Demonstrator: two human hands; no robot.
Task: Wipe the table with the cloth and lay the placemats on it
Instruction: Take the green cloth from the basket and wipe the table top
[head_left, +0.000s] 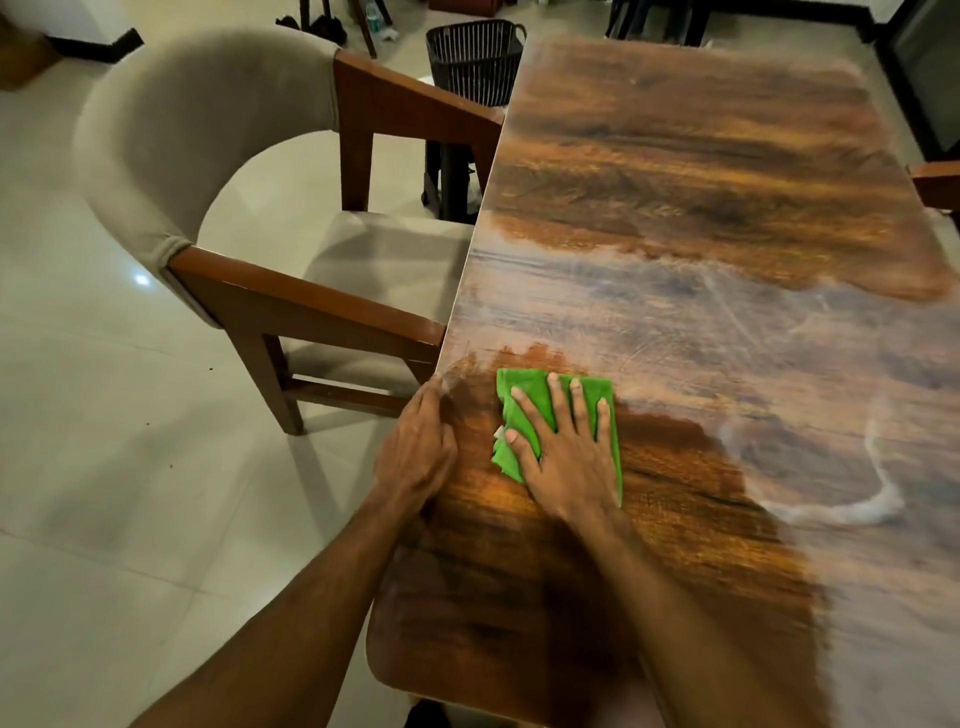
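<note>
Bright green cloth (532, 383), folded into a rumpled pad, toward 7 o'clock on the hazy, streaked wooden table (701, 156), right hand (566, 462) pressing it flat with fingers spread, left hand (415, 457) at its 9 o'clock on the table edge, grip unclear

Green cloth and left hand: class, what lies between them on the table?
Only a narrow strip of bare tabletop, seen in the head view. The left hand rests at its edge; the right hand presses the cloth.
</note>
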